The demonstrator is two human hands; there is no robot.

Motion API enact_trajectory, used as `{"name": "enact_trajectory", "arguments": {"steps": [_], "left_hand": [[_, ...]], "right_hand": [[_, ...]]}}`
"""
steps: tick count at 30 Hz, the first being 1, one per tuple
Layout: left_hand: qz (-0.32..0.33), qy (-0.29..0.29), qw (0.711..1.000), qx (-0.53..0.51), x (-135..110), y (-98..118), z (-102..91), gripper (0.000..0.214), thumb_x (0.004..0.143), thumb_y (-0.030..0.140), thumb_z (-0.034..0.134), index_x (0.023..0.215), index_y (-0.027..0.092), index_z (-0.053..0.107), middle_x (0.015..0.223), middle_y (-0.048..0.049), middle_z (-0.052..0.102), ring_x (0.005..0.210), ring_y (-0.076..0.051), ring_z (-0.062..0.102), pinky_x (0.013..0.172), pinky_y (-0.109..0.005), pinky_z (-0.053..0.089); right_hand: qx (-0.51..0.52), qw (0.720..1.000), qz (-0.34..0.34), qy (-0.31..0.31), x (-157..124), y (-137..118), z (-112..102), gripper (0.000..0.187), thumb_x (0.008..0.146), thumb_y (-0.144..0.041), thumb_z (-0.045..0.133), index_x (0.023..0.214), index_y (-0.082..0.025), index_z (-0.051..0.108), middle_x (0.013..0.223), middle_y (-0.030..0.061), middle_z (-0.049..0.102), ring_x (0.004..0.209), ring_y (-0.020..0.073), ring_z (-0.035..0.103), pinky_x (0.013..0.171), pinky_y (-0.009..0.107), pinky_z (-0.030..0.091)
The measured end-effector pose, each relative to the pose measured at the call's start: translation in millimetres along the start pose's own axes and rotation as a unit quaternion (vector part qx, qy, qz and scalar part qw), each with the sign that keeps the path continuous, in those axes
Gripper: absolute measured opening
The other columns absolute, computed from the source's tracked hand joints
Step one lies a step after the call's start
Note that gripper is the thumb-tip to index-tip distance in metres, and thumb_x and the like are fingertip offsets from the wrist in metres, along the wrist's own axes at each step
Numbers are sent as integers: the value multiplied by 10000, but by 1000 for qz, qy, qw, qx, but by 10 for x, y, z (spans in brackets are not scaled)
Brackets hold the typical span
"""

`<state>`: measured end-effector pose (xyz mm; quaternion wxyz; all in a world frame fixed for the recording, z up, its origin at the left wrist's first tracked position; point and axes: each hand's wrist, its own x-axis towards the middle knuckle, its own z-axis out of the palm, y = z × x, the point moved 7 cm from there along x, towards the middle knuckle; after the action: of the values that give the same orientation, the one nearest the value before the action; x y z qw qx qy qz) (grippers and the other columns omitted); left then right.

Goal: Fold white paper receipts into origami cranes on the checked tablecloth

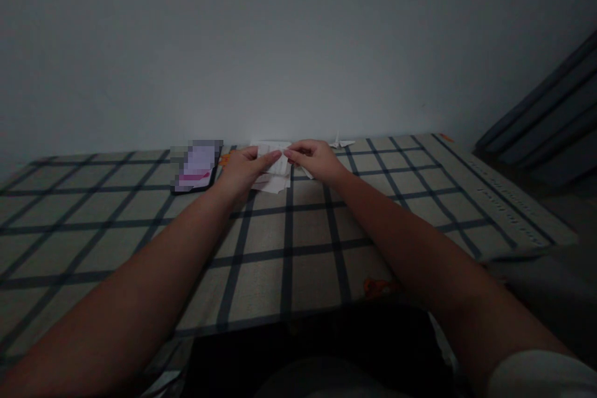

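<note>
Both my arms reach far forward over a checked cloth. My left hand and my right hand meet at a small white folded paper, each pinching it with closed fingers. More white paper sheets lie under and just in front of the hands. The paper's exact shape is hard to make out in the dim light.
A phone with a lit screen lies left of my left hand. A small white folded paper figure stands by the wall, right of my right hand. The wall is close behind. A dark striped fabric hangs at right.
</note>
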<state>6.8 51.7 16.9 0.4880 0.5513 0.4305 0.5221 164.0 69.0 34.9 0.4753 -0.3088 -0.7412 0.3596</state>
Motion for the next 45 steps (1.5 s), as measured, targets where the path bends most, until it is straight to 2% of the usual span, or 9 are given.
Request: {"name": "enact_trajectory", "arguments": {"steps": [6, 11, 27, 31, 34, 39, 42, 45], "left_hand": [[-10, -17, 1000, 0, 10, -22, 27, 441, 636, 471, 841, 929, 151, 759, 945, -96, 755, 768, -192, 690, 715, -307, 549], [-22, -14, 1000, 16, 41, -83, -14, 442, 643, 476, 835, 919, 140, 753, 898, -98, 751, 707, -187, 677, 652, -301, 540], [-30, 11, 999, 43, 25, -71, -25, 401, 623, 470, 840, 838, 145, 744, 791, -84, 734, 629, -187, 656, 582, -301, 521], [-22, 1, 1000, 21, 57, -67, -10, 362, 617, 446, 847, 799, 151, 740, 793, -60, 723, 656, -153, 647, 643, -277, 518], [-14, 7, 999, 29, 77, -64, -38, 352, 616, 454, 845, 741, 149, 722, 694, -34, 685, 593, -127, 599, 592, -249, 475], [4, 13, 998, 65, 87, -57, -79, 367, 631, 485, 829, 712, 145, 717, 637, -38, 663, 547, -131, 562, 534, -251, 410], [7, 15, 997, 82, 82, -46, -86, 370, 632, 496, 825, 724, 149, 732, 616, -34, 652, 513, -125, 534, 495, -248, 368], [6, 11, 995, 98, 74, -34, -77, 374, 636, 507, 819, 757, 159, 754, 617, -38, 659, 506, -131, 532, 483, -253, 360]], "right_hand": [[26, 999, 31, 28, -5, -7, -40, 251, 816, -405, 667, 817, -154, 675, 751, 18, 656, 711, 125, 577, 694, 267, 475], [59, 996, 57, 31, -6, -25, -25, 192, 813, -345, 664, 794, -157, 632, 715, 1, 613, 674, 111, 553, 671, 261, 474], [46, 998, 15, 43, -14, -60, -37, 189, 817, -327, 642, 718, -177, 585, 675, -14, 587, 662, 116, 548, 666, 269, 455], [62, 995, 44, 72, 1, 16, -81, 172, 835, -319, 623, 742, -187, 562, 656, -29, 573, 644, 109, 550, 648, 253, 462], [86, 988, 75, 101, 12, 86, -139, 163, 843, -317, 620, 763, -190, 556, 670, -30, 583, 639, 103, 562, 647, 243, 483], [107, 986, 109, 68, 7, 120, -76, 149, 821, -322, 660, 838, -186, 600, 699, -21, 608, 646, 108, 577, 611, 231, 492], [110, 988, 105, 27, -4, 110, -3, 183, 781, -323, 707, 851, -172, 631, 737, -7, 628, 656, 107, 571, 604, 231, 482], [98, 991, 94, 12, -8, 106, 8, 200, 770, -341, 717, 805, -162, 637, 735, -3, 624, 653, 106, 555, 611, 237, 468]]}}
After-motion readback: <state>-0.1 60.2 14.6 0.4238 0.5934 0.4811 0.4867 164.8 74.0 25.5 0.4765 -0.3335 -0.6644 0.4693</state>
